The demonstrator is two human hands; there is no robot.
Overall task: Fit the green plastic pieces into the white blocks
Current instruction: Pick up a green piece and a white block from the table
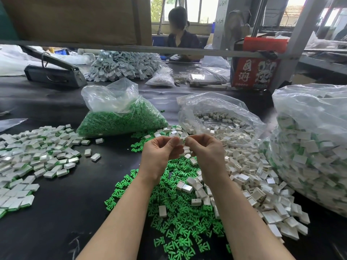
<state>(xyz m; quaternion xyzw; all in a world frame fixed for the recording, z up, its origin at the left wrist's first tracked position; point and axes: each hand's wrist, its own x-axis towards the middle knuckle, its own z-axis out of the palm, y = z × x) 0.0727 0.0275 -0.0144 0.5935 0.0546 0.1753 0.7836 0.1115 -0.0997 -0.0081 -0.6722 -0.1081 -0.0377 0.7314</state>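
My left hand [160, 153] and my right hand [205, 152] are raised together above the table, fingertips meeting around one small white block [181, 142]. Both hands pinch it; any green piece in it is hidden by the fingers. Under my forearms lies a loose heap of green plastic pieces [180, 218]. A spread of empty white blocks [249, 177] runs to the right of it. At the left lies a pile of blocks with green showing at their edges [32, 158].
An open clear bag of green pieces [120, 117] stands behind the hands, a bag of white blocks [221, 117] beside it, and a large full bag [311, 147] at the right. A person sits across the dark table. A red carton [255, 72] and a sealer [54, 74] stand far back.
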